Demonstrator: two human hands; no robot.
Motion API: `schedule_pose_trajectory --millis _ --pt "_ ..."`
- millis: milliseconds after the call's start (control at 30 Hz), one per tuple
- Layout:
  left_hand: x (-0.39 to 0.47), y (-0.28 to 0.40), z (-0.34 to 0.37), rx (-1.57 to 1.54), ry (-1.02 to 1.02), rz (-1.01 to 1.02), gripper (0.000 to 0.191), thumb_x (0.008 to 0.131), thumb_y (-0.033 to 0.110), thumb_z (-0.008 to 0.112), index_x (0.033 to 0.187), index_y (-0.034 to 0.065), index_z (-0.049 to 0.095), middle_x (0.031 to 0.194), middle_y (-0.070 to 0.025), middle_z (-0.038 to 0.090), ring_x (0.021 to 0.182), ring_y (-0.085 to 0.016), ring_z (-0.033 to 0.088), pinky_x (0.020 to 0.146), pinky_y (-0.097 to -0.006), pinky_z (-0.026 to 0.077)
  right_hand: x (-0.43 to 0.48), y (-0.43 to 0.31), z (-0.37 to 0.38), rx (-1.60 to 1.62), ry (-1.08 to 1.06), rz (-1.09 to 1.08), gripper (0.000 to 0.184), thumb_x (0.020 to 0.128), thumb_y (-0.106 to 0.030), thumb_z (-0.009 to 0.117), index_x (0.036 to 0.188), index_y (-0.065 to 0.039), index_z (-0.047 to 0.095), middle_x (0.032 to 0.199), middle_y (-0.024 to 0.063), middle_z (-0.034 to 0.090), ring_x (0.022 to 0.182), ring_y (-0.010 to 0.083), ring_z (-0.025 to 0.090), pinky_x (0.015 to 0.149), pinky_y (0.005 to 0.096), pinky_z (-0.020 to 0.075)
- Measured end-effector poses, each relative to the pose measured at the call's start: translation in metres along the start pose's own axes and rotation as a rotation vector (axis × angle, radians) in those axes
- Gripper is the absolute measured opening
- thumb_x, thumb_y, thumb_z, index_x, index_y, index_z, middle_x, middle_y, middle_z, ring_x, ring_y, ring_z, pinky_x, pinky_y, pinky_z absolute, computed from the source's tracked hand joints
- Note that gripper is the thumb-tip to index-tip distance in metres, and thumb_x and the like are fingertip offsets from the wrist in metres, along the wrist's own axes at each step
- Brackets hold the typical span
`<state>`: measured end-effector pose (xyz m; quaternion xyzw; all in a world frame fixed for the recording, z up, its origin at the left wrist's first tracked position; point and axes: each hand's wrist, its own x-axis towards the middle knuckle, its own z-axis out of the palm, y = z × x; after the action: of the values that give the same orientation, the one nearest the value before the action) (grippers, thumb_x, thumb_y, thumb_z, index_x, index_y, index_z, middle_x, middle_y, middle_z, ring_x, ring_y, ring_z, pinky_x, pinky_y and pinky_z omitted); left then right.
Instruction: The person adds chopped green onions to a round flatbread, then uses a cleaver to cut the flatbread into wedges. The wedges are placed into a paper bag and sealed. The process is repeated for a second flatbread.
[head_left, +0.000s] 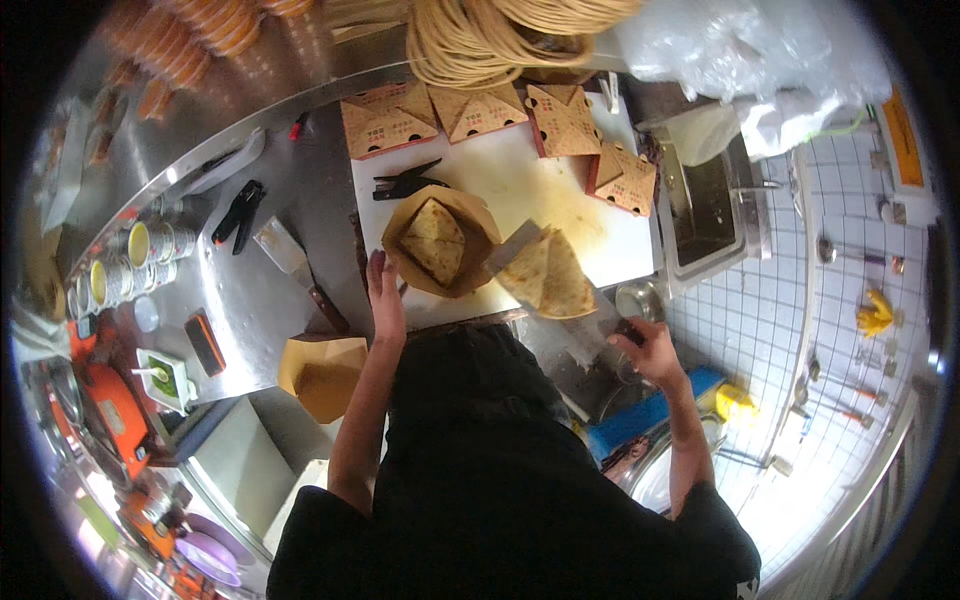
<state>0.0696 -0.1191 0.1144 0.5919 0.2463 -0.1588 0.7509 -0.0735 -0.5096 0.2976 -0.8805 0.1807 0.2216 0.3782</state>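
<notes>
My right hand grips the dark handle of a wide metal turner. Its blade carries folded, browned flatbread over the near edge of a white cutting board. Just left of it, an open kraft paper box holds more flatbread wedges. My left hand is upright beside the left side of this box, fingers extended; whether they touch it I cannot tell. Black tongs lie behind the box. A second open kraft box is left of my left forearm.
Several closed, printed boxes line the board's back. A turner, black tongs, a phone-like object and a white dish of green food lie left. A metal sink is right; stacked paper boxes are beyond.
</notes>
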Motion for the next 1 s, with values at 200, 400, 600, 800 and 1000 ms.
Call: schedule_pose_trajectory --millis 200,400,600,800,1000 --pt "0.031 0.017 0.01 0.115 0.017 0.234 0.062 0.104 0.045 0.05 0.152 0.0057 0.039 0.149 -0.0133 0.048 0.135 -0.028 0.047 0.107 -0.0394 0.043 0.09 -0.078 0.044 -0.238 -0.197 -0.088 0.046 0.093 -0.041 0.071 0.089 0.005 0.067 0.064 0.0203 0.063 0.051 0.0311 0.059 0.055 0.0424 0.0485" --pt "0.059 0.026 0.013 0.532 -0.006 0.331 0.056 0.104 0.047 0.048 0.137 0.0036 0.058 0.118 -0.0216 0.069 0.114 -0.032 0.065 0.098 -0.0384 0.048 0.069 -0.059 -0.032 -0.199 -0.31 0.118 0.033 0.092 -0.031 0.075 0.086 0.001 0.071 0.058 0.0057 0.061 0.047 0.012 0.055 0.046 0.0321 0.0458" --pt "0.051 0.005 0.013 0.571 0.072 0.373 0.053 0.105 0.045 0.045 0.128 0.0012 0.064 0.114 -0.0219 0.069 0.106 -0.037 0.065 0.094 -0.0389 0.05 0.031 0.035 -0.038 0.193 -0.011 0.422 0.028 0.088 -0.025 0.08 0.086 0.0 0.068 0.055 0.0007 0.056 0.042 0.008 0.051 0.038 0.0279 0.0375" --pt "0.021 -0.048 -0.004 0.298 0.028 0.111 0.057 0.106 0.044 0.044 0.14 -0.0011 0.053 0.133 -0.0195 0.061 0.121 -0.035 0.059 0.099 -0.04 0.047 0.159 0.099 0.066 0.412 0.181 0.19 0.034 0.087 -0.031 0.081 0.085 0.001 0.068 0.054 0.0002 0.054 0.044 0.0087 0.051 0.042 0.0288 0.0407" --pt "0.009 -0.051 -0.007 0.139 0.033 -0.052 0.065 0.106 0.049 0.046 0.155 0.007 0.033 0.15 -0.0124 0.045 0.138 -0.025 0.041 0.107 -0.0437 0.043 0.185 0.107 0.108 -0.36 0.696 0.049 0.033 0.086 -0.03 0.08 0.103 -0.002 0.073 0.087 0.0086 0.071 0.073 0.0222 0.065 0.07 0.039 0.0557"
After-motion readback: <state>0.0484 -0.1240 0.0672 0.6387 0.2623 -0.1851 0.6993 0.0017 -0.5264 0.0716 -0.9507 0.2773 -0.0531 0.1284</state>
